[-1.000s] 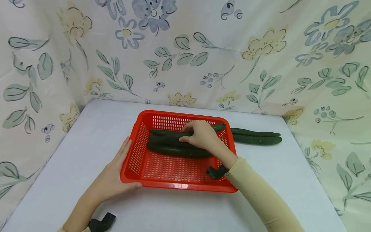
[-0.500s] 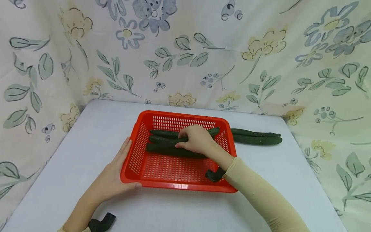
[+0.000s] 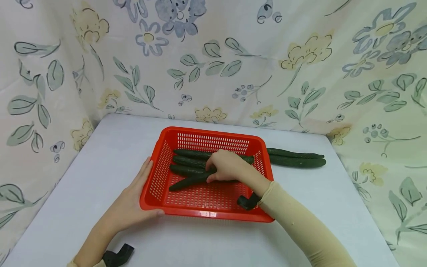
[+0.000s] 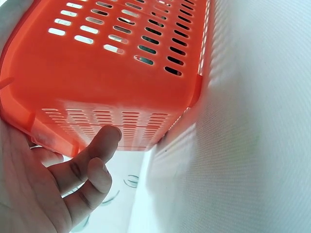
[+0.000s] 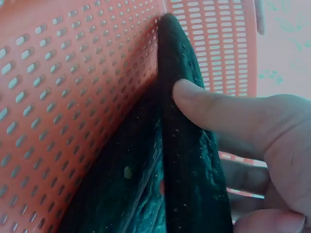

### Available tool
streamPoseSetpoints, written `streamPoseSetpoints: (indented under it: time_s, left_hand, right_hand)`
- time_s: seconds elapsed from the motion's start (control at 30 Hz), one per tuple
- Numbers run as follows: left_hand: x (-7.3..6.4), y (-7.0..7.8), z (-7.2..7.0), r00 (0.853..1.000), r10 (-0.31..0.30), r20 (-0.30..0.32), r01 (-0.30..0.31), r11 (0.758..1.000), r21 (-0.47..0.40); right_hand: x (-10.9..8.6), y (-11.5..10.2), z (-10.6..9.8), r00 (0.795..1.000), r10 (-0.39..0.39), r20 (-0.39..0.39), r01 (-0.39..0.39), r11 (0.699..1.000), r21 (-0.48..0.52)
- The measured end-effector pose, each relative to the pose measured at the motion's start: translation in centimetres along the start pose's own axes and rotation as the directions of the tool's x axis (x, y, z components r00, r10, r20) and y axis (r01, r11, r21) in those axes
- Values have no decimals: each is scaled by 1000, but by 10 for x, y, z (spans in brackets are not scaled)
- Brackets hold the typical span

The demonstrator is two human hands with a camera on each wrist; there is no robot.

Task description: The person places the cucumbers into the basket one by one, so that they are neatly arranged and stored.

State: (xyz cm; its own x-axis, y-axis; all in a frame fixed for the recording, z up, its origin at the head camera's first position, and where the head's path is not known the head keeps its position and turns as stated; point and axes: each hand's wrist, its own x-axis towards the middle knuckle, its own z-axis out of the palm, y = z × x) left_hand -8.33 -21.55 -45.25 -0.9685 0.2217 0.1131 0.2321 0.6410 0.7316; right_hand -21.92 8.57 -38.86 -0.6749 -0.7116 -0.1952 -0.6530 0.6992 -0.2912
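Inside a red plastic basket (image 3: 213,216) lie several dark green cucumbers (image 3: 187,170), roughly side by side. My right hand (image 3: 227,166) is in the basket and grips a slanted cucumber (image 3: 188,181) around its middle; its left end angles toward the basket's front. In the right wrist view my thumb (image 5: 218,109) presses on this cucumber (image 5: 189,160), with another cucumber (image 5: 121,170) alongside. My left hand (image 3: 133,202) rests at the basket's front left corner, fingers along the left side and thumb by the front rim. The left wrist view shows its loosely bent fingers (image 4: 80,165) near the outer wall.
Two more cucumbers (image 3: 297,161) lie on the white tabletop (image 3: 110,148), right of the basket. A floral curtain (image 3: 213,63) hangs behind the table and at its sides. Each wrist wears a dark device (image 3: 118,256).
My right hand has moved slightly toward the basket's front. The gripped cucumber now lies slanted across the front of the others, which spread out beside each other. My left hand stays put.
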Motion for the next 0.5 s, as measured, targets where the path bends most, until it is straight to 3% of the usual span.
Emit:
streamPoseSetpoints:
  time_s: [0.17,0.5]
  left_hand:
    - [-1,1,0,1000,-2,1,2,1000,7]
    - [0,3,0,1000,4,0,-4,1000,-2]
  right_hand:
    - [0,0,4,998,-52,32,53,999,-4]
    - [3,-6,9,999,-38,36,40,998,-56]
